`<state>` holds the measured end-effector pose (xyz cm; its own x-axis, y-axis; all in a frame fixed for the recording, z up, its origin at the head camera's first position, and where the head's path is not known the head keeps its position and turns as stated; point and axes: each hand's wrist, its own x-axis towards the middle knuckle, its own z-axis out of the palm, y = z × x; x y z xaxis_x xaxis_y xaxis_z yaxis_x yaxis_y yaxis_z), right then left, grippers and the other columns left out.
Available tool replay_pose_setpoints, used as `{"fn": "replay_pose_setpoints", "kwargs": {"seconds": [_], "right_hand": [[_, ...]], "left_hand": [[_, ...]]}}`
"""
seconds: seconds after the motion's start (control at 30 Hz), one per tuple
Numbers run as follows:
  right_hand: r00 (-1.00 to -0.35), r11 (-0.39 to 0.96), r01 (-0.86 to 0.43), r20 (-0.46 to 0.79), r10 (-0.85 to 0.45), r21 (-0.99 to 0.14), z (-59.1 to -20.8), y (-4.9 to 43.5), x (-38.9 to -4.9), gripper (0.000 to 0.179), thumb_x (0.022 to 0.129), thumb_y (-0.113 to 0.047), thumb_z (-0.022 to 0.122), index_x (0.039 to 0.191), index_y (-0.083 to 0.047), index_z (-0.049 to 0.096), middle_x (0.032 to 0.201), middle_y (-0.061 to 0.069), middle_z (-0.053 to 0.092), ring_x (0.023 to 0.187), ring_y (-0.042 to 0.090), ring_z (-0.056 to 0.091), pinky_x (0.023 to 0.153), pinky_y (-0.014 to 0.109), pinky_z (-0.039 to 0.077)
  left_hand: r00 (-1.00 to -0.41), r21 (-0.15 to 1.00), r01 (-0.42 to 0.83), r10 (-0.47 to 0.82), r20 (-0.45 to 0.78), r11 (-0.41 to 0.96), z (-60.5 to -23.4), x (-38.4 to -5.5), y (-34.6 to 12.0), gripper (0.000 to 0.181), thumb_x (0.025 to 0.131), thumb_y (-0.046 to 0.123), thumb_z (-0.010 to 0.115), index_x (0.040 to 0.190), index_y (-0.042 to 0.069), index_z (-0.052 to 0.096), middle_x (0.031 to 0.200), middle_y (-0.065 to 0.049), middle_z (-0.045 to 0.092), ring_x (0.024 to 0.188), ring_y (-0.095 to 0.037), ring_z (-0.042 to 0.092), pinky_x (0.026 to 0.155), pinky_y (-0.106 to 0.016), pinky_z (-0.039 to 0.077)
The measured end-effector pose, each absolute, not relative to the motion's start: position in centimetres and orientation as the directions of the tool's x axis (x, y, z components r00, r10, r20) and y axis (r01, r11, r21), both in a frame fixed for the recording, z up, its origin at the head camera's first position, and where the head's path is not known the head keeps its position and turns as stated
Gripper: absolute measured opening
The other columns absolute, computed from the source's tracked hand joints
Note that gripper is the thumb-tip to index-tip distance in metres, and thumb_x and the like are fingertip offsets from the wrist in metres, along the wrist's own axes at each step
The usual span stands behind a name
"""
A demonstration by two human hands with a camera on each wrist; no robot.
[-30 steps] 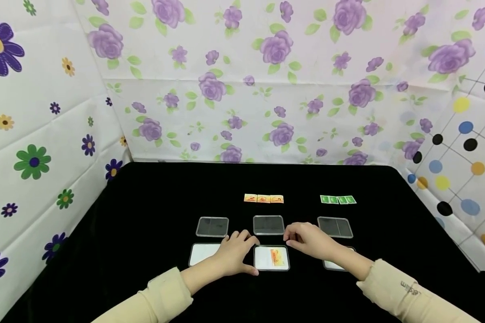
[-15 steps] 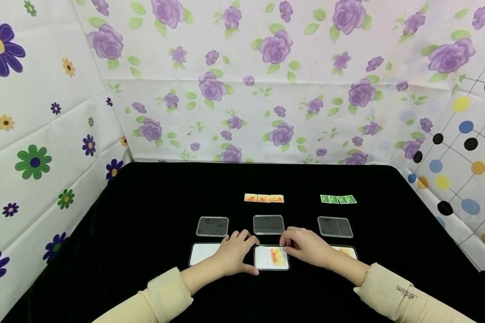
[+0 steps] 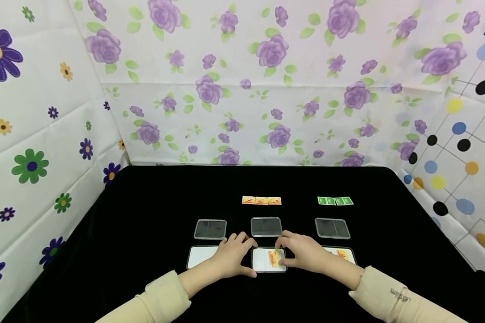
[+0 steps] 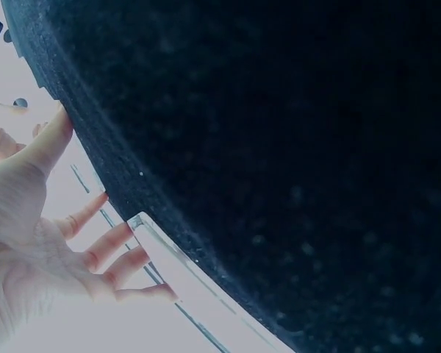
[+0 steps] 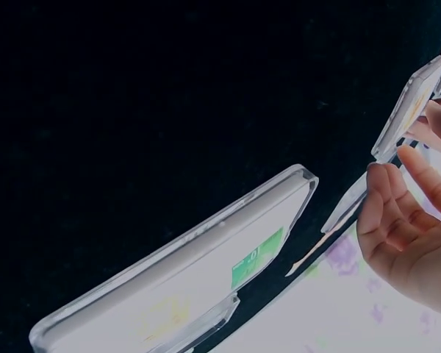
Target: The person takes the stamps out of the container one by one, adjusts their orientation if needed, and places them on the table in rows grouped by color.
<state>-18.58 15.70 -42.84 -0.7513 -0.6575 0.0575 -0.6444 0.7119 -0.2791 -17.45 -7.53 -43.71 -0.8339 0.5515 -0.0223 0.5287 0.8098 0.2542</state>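
In the head view, my left hand (image 3: 231, 256) spans the left edge of the middle shallow clear case (image 3: 260, 268). Its index finger is at the back corner and its thumb at the front corner, so it holds the case. White backing fills the case, with a small orange-and-yellow card (image 3: 273, 259) at its right. My right hand (image 3: 305, 254) is at the right edge, thumb and curled index finger on the card's edges. The left wrist view shows the left fingers spread beside another case (image 4: 184, 268); the right wrist view shows the right fingers curled.
White-backed cases lie left (image 3: 200, 256) and right (image 3: 349, 255), partly hidden by my arms. Behind stand three clear lids (image 3: 210, 229), (image 3: 266, 227), (image 3: 332, 228). Farther back are three orange cards (image 3: 261, 201) and several green cards (image 3: 335, 201) on the black cloth (image 3: 165, 197).
My right hand has come left and down from beyond the middle case onto its card. The left hand keeps its place. The head view has shifted slightly.
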Motion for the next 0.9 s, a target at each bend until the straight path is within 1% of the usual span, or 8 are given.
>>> {"fn": "replay_pose_setpoints", "kwargs": {"seconds": [0.07,0.2,0.27,0.33,0.47,0.67,0.77,0.9], "right_hand": [[-0.743,0.705,-0.652,0.049,-0.668,-0.28,-42.9,15.6,-18.6,0.029,0.077,-0.029,0.077,0.099,-0.014,0.065,0.097,-0.002,0.06,0.071,0.005,0.056,0.064,0.021,0.05],[-0.726,0.69,-0.673,0.058,-0.685,-0.267,-43.0,15.3,-18.6,0.032,0.076,-0.03,0.078,0.1,-0.013,0.065,0.092,-0.003,0.058,0.062,0.0,0.045,0.059,0.017,0.045],[-0.719,0.685,-0.682,0.065,-0.692,-0.258,-43.0,15.2,-18.7,0.033,0.075,-0.031,0.078,0.1,-0.013,0.065,0.09,-0.003,0.056,0.059,-0.001,0.04,0.057,0.015,0.043],[-0.715,0.683,-0.688,0.069,-0.695,-0.246,-43.0,15.2,-18.7,0.033,0.075,-0.031,0.078,0.099,-0.013,0.065,0.089,-0.004,0.056,0.058,-0.002,0.037,0.056,0.014,0.041],[-0.723,0.689,-0.677,0.063,-0.688,-0.259,-43.0,15.2,-18.8,0.032,0.075,-0.03,0.079,0.098,-0.013,0.065,0.09,-0.004,0.056,0.06,-0.001,0.041,0.057,0.015,0.043],[-0.773,0.711,-0.603,0.046,-0.633,-0.362,-43.1,15.0,-19.0,0.027,0.073,-0.023,0.08,0.093,-0.015,0.064,0.094,-0.003,0.058,0.066,0.002,0.049,0.061,0.019,0.046],[-0.785,0.713,-0.577,0.03,-0.619,-0.398,-43.0,14.8,-19.1,0.025,0.072,-0.02,0.08,0.09,-0.015,0.064,0.094,-0.003,0.058,0.069,0.005,0.052,0.063,0.023,0.049],[-0.796,0.726,-0.55,-0.003,-0.605,-0.414,-42.8,14.6,-19.1,0.026,0.07,-0.018,0.082,0.087,-0.014,0.062,0.093,-0.001,0.058,0.076,0.01,0.057,0.067,0.03,0.052]], "left_hand": [[-0.834,0.254,0.529,0.552,-0.023,0.81,-43.8,-17.4,-7.6,0.07,0.066,0.052,0.078,0.123,0.018,0.055,0.119,-0.004,0.054,0.106,-0.024,0.052,0.091,-0.058,0.045],[-0.835,0.253,0.527,0.549,-0.022,0.812,-43.8,-17.4,-7.7,0.07,0.066,0.053,0.077,0.123,0.018,0.054,0.119,-0.004,0.053,0.106,-0.024,0.051,0.092,-0.058,0.045],[-0.836,0.253,0.527,0.549,-0.02,0.811,-43.7,-17.4,-7.7,0.07,0.066,0.052,0.078,0.123,0.018,0.054,0.119,-0.004,0.053,0.106,-0.024,0.051,0.092,-0.058,0.045],[-0.835,0.256,0.527,0.55,-0.022,0.81,-43.6,-17.3,-7.7,0.07,0.066,0.052,0.078,0.123,0.017,0.054,0.119,-0.004,0.053,0.106,-0.024,0.051,0.092,-0.058,0.044],[-0.833,0.266,0.527,0.552,-0.026,0.807,-43.4,-17.2,-7.7,0.07,0.066,0.051,0.078,0.123,0.017,0.054,0.119,-0.004,0.053,0.106,-0.025,0.051,0.092,-0.058,0.044],[-0.83,0.256,0.536,0.558,-0.015,0.805,-43.2,-17.3,-7.6,0.07,0.067,0.05,0.078,0.123,0.017,0.054,0.12,-0.005,0.054,0.107,-0.025,0.052,0.092,-0.058,0.044],[-0.83,0.255,0.535,0.557,-0.016,0.805,-43.1,-17.3,-7.7,0.07,0.067,0.05,0.078,0.123,0.017,0.054,0.12,-0.005,0.054,0.107,-0.025,0.052,0.092,-0.059,0.044],[-0.833,0.26,0.53,0.553,-0.019,0.807,-43.3,-17.1,-7.7,0.07,0.066,0.05,0.079,0.123,0.016,0.055,0.12,-0.005,0.054,0.107,-0.025,0.052,0.092,-0.059,0.044]]}}
